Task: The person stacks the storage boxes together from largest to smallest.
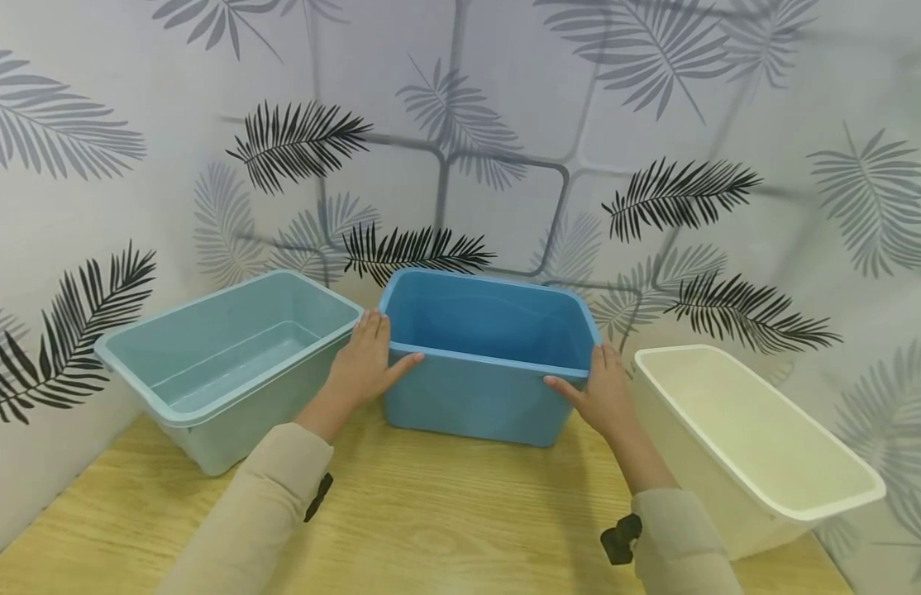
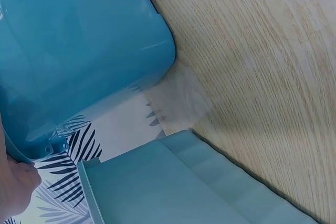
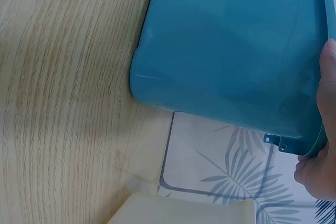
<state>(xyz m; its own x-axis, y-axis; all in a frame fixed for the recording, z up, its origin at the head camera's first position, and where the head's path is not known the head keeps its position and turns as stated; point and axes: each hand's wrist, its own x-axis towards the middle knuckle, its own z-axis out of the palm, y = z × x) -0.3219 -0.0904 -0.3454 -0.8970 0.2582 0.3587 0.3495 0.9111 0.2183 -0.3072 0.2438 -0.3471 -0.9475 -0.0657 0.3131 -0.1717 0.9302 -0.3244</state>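
Observation:
A blue plastic bin [image 1: 471, 401] stands upright on the wooden table between two other bins, and its visible inside holds nothing. My left hand [image 1: 364, 359] grips its left end at the rim, thumb along the front and fingers over the side. At the opposite end, my right hand [image 1: 605, 392] holds the rim in the same manner. From the left wrist, the hand [image 2: 18, 187] shows only partly at the frame edge, below the bin's side [image 2: 79, 45]. In the right wrist view, fingers [image 3: 310, 177] curl under the rim of the bin [image 3: 226, 51].
To the left stands a pale green bin [image 1: 270, 413], its corner close to my left hand. A cream bin [image 1: 699, 454] sits at the right, angled, beside my right forearm. Behind the table [image 1: 446, 512] rises a wall [image 1: 505, 107] with a leaf pattern.

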